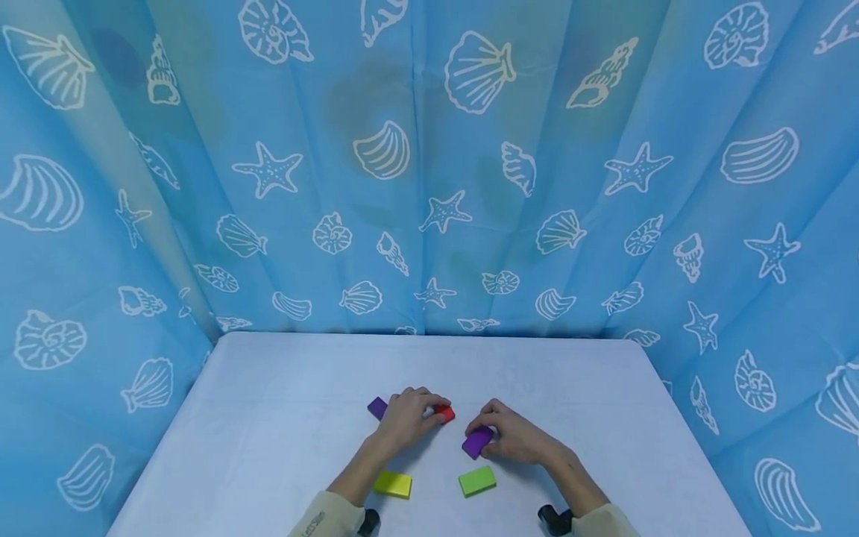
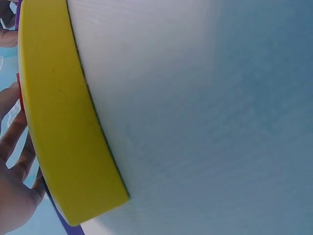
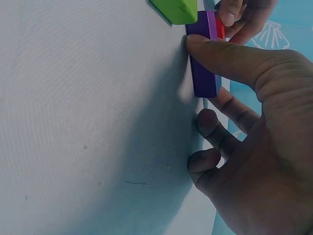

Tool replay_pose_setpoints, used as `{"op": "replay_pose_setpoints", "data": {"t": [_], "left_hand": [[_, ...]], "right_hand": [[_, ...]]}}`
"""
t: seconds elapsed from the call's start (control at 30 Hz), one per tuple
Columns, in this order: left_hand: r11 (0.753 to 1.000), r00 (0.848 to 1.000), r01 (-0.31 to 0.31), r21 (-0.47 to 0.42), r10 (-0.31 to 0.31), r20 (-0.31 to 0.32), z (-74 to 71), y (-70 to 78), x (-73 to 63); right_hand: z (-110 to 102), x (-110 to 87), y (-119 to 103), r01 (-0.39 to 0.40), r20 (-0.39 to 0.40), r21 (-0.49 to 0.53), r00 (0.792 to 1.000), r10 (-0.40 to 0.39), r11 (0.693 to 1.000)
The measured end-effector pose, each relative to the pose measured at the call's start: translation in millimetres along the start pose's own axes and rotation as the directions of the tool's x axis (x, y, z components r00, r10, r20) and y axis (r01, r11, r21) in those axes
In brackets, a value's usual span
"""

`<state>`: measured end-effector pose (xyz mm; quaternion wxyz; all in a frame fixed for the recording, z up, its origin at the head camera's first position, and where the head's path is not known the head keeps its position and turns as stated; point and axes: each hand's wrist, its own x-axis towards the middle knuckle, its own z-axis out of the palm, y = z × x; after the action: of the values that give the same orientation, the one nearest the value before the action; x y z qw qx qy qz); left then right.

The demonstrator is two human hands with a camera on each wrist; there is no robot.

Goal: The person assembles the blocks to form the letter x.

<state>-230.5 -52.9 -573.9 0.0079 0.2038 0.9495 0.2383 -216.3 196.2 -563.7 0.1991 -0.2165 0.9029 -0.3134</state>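
The right hand's (image 1: 518, 441) thumb and fingers are clamped on a purple block (image 1: 477, 443), just beyond the green block (image 1: 477, 482) from the person's side. The left hand (image 1: 405, 419) pinches a red block (image 1: 446, 415), farther past the green block and slightly left of it. I can't tell whether either held piece touches the white counter (image 1: 570, 380). Another purple block (image 1: 376, 407) peeks out past the left hand, well left of and beyond the green block. A yellow block (image 1: 394, 485) lies directly left of the green block. Well beyond it hangs a blue shell-print curtain (image 1: 416, 149).
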Motion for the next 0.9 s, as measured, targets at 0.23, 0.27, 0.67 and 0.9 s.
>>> {"op": "replay_pose_setpoints", "data": {"t": [0.23, 0.27, 0.67, 0.9], "left_hand": [[1.0, 1.0, -0.003, -0.002, 0.003, -0.003, -1.7, 1.8, -0.4], [1.0, 1.0, -0.002, -0.001, 0.002, -0.005, -1.7, 1.9, -0.5], [1.0, 1.0, 0.006, -0.003, -0.006, -0.013, -2.0, 2.4, -1.1], [1.0, 1.0, 0.007, 0.012, -0.007, -0.006, -0.3, 1.9, -0.2]], "right_hand": [[0.0, -0.5, 0.0, 0.008, -0.004, -0.002, 1.0, -0.008, 1.0], [0.0, -0.5, 0.2, 0.007, -0.005, -0.002, 1.0, -0.007, 1.0], [0.0, -1.2, -1.4, 0.001, -0.01, 0.002, 1.0, -0.001, 1.0], [-0.1, -1.6, -1.3, -0.015, -0.009, 0.005, 1.0, 0.015, 1.0]]}}
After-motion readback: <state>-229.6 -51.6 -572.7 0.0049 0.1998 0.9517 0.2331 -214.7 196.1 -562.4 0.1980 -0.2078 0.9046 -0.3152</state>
